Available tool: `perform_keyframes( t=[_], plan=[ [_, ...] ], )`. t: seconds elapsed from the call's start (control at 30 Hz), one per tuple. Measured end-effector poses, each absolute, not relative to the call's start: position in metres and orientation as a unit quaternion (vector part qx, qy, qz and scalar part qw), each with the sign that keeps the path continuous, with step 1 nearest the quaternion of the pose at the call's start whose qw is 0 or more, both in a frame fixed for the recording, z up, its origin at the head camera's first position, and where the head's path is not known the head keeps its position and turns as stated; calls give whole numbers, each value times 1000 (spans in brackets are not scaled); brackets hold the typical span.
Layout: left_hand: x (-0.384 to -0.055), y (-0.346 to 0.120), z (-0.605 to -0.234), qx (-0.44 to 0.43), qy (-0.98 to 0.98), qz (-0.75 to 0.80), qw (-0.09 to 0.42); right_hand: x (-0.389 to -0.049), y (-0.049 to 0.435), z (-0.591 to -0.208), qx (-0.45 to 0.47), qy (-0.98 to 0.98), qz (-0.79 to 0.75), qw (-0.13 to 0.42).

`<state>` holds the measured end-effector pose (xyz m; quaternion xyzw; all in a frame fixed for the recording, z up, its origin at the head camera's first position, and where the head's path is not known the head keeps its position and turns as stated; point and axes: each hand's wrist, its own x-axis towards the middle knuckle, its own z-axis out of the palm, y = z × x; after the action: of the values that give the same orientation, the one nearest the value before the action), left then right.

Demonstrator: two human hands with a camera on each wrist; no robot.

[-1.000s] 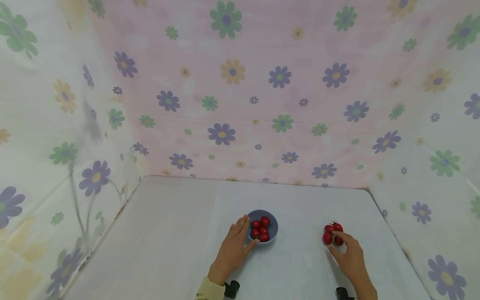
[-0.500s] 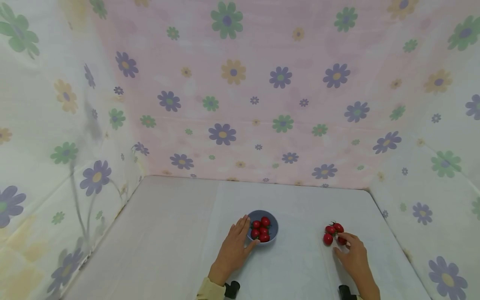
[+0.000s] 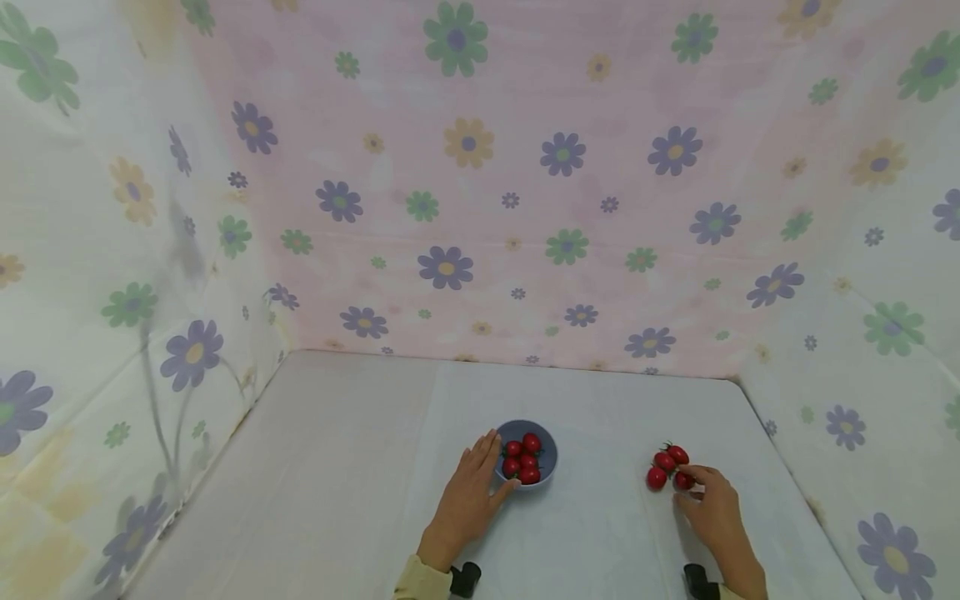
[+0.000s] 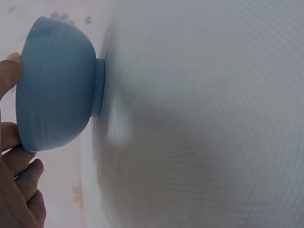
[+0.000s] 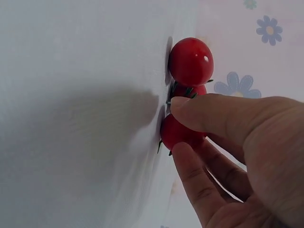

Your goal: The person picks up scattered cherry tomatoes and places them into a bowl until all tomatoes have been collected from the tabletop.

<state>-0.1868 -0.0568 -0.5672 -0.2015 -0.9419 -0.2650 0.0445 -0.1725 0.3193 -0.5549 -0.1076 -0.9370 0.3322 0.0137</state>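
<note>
A small blue-grey bowl (image 3: pixel 550 467) stands on the table, holding several red cherry tomatoes (image 3: pixel 528 461). Against its left and near side rests my left hand (image 3: pixel 463 498), fingers fairly straight and thumb at the rim. The left wrist view shows the bowl's (image 4: pixel 59 85) outer wall and foot. To the right lies a small cluster of loose cherry tomatoes (image 3: pixel 664 461) with green stems. My right hand (image 3: pixel 712 504) has thumb and fingers around the nearest right tomato (image 3: pixel 683 481). In the right wrist view the thumb partly covers that tomato (image 5: pixel 178 130); another tomato (image 5: pixel 191 61) sits beyond it.
A pale cloth covers the table (image 3: pixel 337 467). Flower-patterned fabric (image 3: pixel 480 208) rises behind the table and along both sides. A dark wrist device (image 3: pixel 467 578) is on the left wrist, and another (image 3: pixel 699 581) on the right.
My right hand has shifted slightly right, from the middle of the tomato cluster to its near right tomato. That tomato has moved slightly right. My left hand and the bowl stay in place.
</note>
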Motion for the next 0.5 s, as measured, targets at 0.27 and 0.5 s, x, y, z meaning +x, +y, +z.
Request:
perform_keyframes(
  t=[0.27,0.5],
  plan=[
    [-187,-57,-565,-201,-942,-266,41,-176,325,-558,-86,-945,315,30],
    [-186,-57,-563,-200,-940,-272,38,-177,327,-561,-79,-943,319,42]
  ],
)
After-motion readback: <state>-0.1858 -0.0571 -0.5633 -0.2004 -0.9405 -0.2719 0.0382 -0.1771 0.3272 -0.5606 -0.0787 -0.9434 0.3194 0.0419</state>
